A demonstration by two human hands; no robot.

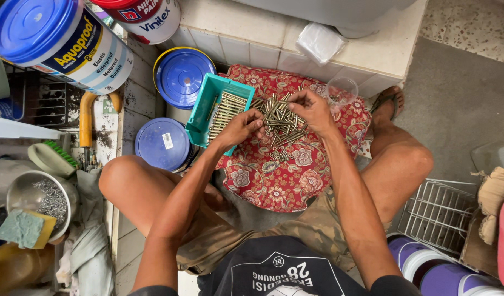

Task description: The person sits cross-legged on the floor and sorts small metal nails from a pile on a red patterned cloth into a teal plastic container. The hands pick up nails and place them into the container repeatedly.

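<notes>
My left hand [242,127] pinches brass bolts [280,121] piled on the red floral cloth [279,181]; my right hand [312,108] grips one bolt, beside the teal tray [203,107].

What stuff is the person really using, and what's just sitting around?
In use: left hand, right hand, pile of long bolts, teal tray, red flowered cloth.

Lying about: blue-lidded buckets, green brush, sponge, white wire rack.

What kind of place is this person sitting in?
Probably a home work corner or storeroom floor: paint buckets stand about, a heap of brass-coloured bolts lies on a red flowered cloth, and a teal tray holds more.
</notes>
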